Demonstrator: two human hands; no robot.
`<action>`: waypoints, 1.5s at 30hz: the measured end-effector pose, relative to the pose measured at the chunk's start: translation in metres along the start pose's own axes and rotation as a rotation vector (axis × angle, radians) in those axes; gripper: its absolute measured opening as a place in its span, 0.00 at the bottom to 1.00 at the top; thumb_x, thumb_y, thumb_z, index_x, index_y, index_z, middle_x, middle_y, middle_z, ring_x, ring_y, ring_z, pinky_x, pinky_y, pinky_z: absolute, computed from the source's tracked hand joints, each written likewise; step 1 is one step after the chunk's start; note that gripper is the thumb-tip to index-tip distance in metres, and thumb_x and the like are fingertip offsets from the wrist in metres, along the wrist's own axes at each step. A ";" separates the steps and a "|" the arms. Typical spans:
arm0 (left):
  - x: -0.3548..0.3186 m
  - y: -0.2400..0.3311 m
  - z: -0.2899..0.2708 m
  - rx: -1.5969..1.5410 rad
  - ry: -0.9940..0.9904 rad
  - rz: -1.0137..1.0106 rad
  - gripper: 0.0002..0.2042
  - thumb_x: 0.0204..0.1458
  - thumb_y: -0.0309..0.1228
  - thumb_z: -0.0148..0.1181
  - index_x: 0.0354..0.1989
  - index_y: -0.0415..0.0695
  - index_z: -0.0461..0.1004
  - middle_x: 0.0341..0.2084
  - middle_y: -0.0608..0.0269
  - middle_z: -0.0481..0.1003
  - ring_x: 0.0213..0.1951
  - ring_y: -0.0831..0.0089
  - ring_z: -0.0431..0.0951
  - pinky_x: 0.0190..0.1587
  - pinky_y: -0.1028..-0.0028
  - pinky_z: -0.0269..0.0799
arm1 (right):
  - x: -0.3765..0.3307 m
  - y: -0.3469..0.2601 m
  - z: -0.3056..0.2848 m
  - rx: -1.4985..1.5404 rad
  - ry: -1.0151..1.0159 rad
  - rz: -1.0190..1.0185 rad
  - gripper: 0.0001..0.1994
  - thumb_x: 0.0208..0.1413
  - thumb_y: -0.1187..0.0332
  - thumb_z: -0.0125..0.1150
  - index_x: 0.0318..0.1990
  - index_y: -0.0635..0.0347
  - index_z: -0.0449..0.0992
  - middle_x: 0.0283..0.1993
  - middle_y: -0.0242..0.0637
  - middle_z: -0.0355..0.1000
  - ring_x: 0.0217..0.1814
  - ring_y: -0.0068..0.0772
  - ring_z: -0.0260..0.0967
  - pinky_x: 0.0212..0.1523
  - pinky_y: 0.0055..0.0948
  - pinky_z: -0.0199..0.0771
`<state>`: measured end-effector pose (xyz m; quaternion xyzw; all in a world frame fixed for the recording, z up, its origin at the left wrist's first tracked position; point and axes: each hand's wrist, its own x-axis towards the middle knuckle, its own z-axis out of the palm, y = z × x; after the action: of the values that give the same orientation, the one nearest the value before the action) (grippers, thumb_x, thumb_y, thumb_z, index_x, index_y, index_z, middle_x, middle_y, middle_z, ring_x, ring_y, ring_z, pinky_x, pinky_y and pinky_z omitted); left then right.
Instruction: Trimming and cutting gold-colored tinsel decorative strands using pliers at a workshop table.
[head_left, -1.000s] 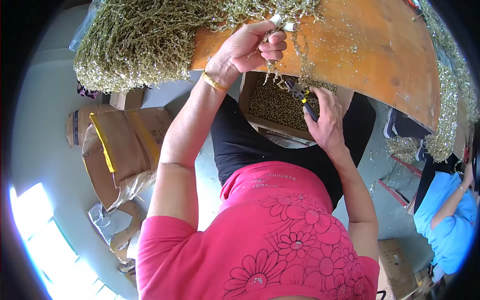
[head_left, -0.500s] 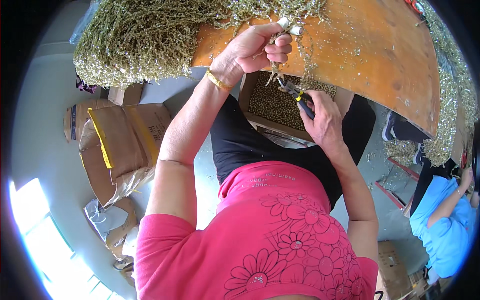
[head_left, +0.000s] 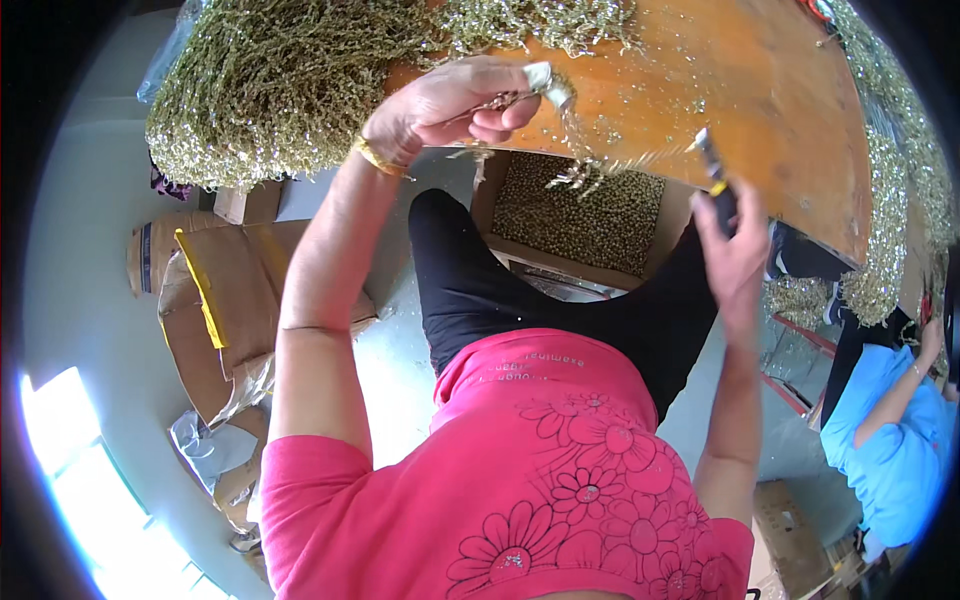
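Observation:
My left hand is raised over the near edge of the table, its fingers pinched on a thin glittery gold strand. White wrapping covers its fingertips. My right hand is closed around pliers with black and yellow handles, somewhat blurred by motion. From the left fingers the strand droops, then runs right, smeared, to the pliers' jaws. Below the hands, under the table edge, a cardboard box holds many small gold beads.
A big heap of glittery gold strands hangs over the left side of the orange wooden table. More strands drape at the right. Opened cardboard boxes stand at the left. Another person in blue sits at the right.
My right hand has swung up and right with the pliers, away from my left hand, and the strand now stretches between them. My left hand has shifted left and slightly down.

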<state>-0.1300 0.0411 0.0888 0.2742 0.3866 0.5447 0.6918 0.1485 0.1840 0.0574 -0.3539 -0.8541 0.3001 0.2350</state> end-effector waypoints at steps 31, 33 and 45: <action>-0.006 0.135 -0.007 1.250 0.224 -0.367 0.15 0.51 0.34 0.52 0.44 0.39 0.68 0.17 0.68 0.70 0.18 0.84 0.67 0.19 0.84 0.63 | 0.011 0.030 0.026 1.290 -1.304 0.352 0.13 0.58 0.64 0.44 0.43 0.65 0.64 0.21 0.28 0.60 0.17 0.16 0.53 0.17 0.16 0.54; 0.032 0.119 -0.032 1.297 -0.015 -0.391 0.17 0.49 0.30 0.53 0.48 0.39 0.66 0.17 0.66 0.71 0.14 0.84 0.65 0.17 0.83 0.62 | 0.003 0.056 0.003 1.278 -1.211 0.434 0.14 0.56 0.63 0.47 0.42 0.66 0.65 0.20 0.28 0.59 0.16 0.15 0.52 0.16 0.16 0.52; 0.234 0.115 0.008 1.071 -0.203 -0.040 0.18 0.48 0.36 0.54 0.44 0.37 0.70 0.23 0.63 0.72 0.21 0.81 0.68 0.28 0.81 0.68 | -0.013 0.145 -0.124 1.136 -0.504 0.435 0.12 0.57 0.66 0.44 0.43 0.65 0.65 0.18 0.25 0.57 0.14 0.14 0.50 0.15 0.16 0.51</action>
<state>-0.1600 0.2970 0.1297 0.6322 0.5464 0.2290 0.4994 0.3005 0.2995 0.0449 -0.2585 -0.5008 0.8184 0.1121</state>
